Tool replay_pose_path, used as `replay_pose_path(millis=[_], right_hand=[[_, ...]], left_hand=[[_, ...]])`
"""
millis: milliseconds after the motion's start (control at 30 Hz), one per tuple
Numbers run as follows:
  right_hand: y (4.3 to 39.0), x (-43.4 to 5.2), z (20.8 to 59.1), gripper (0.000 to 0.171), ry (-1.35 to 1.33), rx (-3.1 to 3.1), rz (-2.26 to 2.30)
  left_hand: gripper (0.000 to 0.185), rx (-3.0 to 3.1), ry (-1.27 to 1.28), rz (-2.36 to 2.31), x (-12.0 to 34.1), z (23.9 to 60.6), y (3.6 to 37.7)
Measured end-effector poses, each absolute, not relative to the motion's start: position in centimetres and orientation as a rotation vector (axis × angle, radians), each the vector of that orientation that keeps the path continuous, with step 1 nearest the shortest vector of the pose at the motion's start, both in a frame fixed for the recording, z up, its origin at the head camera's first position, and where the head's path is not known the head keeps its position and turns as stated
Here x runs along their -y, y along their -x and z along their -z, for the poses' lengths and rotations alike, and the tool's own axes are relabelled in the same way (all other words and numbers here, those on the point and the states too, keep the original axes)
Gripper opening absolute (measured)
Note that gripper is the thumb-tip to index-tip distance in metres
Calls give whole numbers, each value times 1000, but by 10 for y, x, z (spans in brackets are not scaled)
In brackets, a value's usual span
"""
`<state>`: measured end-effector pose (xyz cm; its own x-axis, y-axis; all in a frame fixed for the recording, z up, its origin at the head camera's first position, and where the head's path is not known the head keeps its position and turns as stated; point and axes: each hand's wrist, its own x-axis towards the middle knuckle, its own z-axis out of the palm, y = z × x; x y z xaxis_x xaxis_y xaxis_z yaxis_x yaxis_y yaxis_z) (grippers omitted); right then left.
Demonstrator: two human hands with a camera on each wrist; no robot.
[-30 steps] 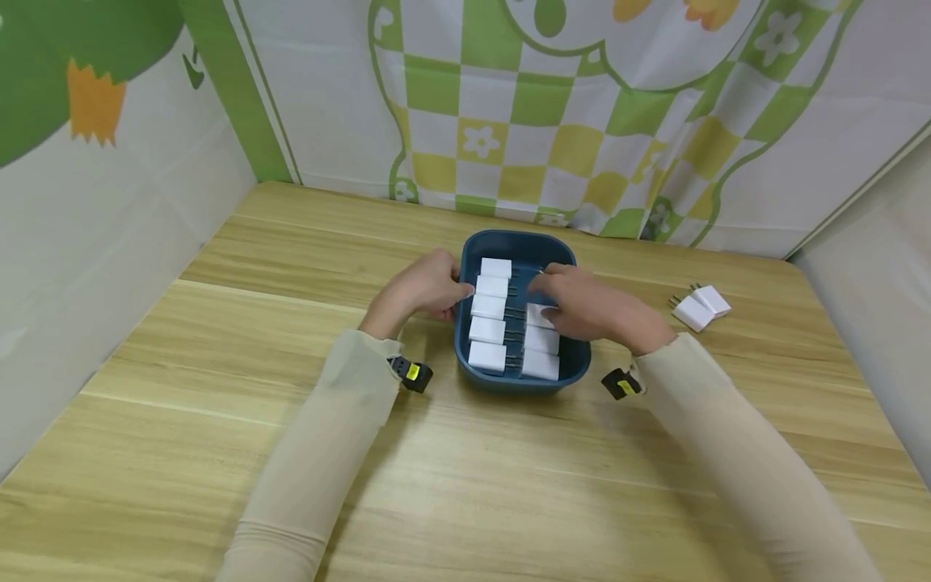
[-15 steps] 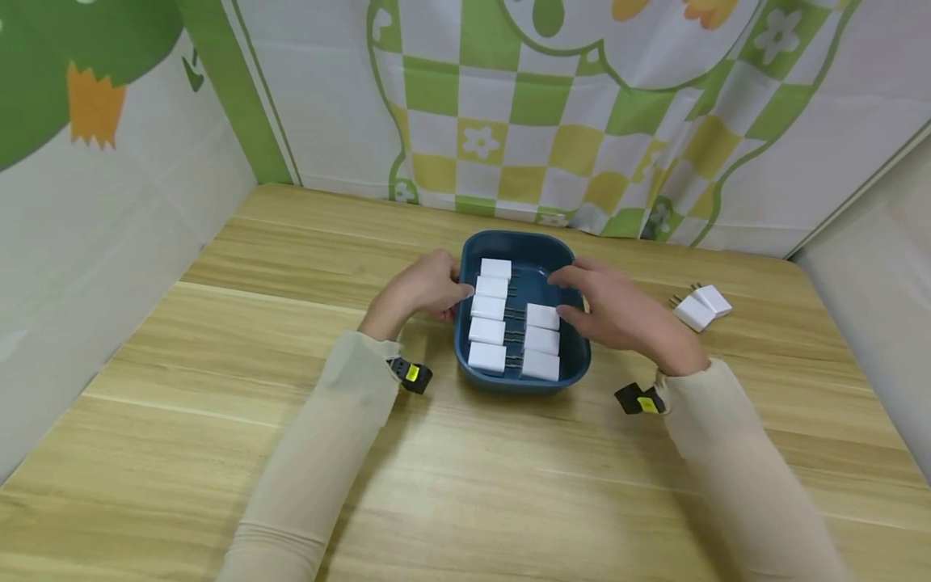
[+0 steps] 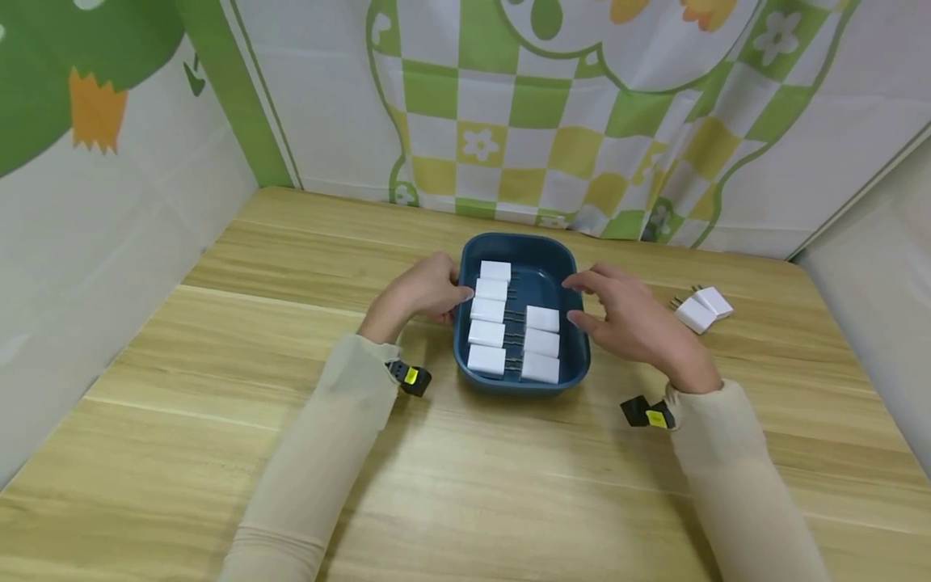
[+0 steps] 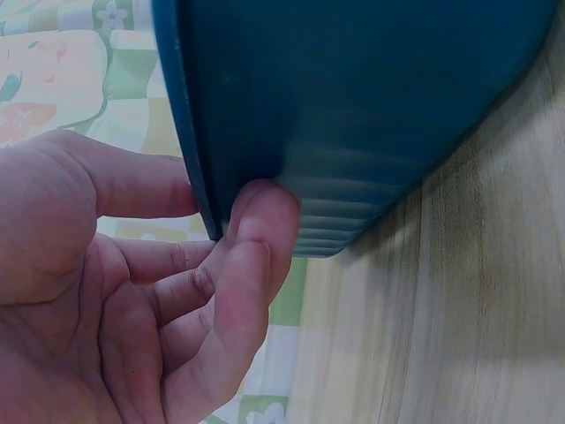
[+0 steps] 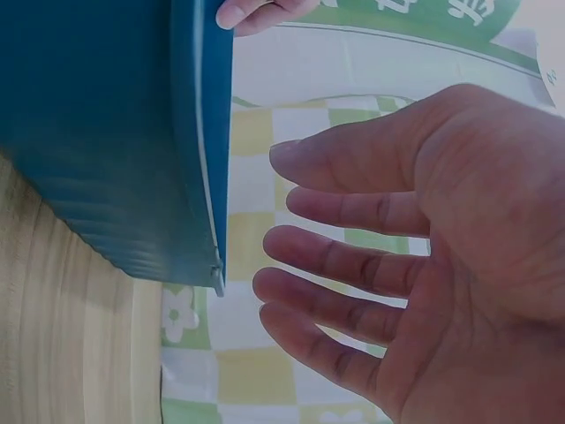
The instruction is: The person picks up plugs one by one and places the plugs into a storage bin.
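Observation:
A dark blue tray [image 3: 560, 257] sits mid-table holding several white plug adapters [image 3: 488, 332] in two columns. My left hand [image 3: 422, 289] grips the tray's left rim; in the left wrist view the left hand [image 4: 177, 291] has its thumb over the rim and curled fingers against the tray's outer wall [image 4: 353, 106]. My right hand [image 3: 629, 319] hovers beside the tray's right edge, fingers spread and empty. In the right wrist view the right hand [image 5: 388, 256] is open, clear of the tray wall [image 5: 106, 132].
Two white plug adapters [image 3: 701, 308] lie on the wooden table [image 3: 465, 469] to the right of the tray. Fabric walls with a green and yellow checked pattern close in the back and sides.
My right hand has withdrawn from inside the tray, moving right and toward me to hover outside its right edge. The left hand has stayed on the left rim.

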<state>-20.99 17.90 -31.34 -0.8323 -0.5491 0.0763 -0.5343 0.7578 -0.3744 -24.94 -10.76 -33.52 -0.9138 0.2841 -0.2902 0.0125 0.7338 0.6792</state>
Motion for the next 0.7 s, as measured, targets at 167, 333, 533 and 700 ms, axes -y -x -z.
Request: replay_pose_path(millis=[167, 333, 533, 700], right_hand=[[210, -186, 310, 41, 843, -2922, 628], [211, -203, 306, 41, 781, -2957, 673], [214, -219, 301, 41, 698, -3010, 689], [222, -228, 301, 43, 654, -3028, 624]], left_hand=[[24, -2557, -236, -1011, 108, 335, 248], [24, -2551, -242, -1005, 107, 339, 249], [25, -2546, -242, -1015, 107, 339, 249], [24, -2561, -254, -1012, 109, 338, 250]])
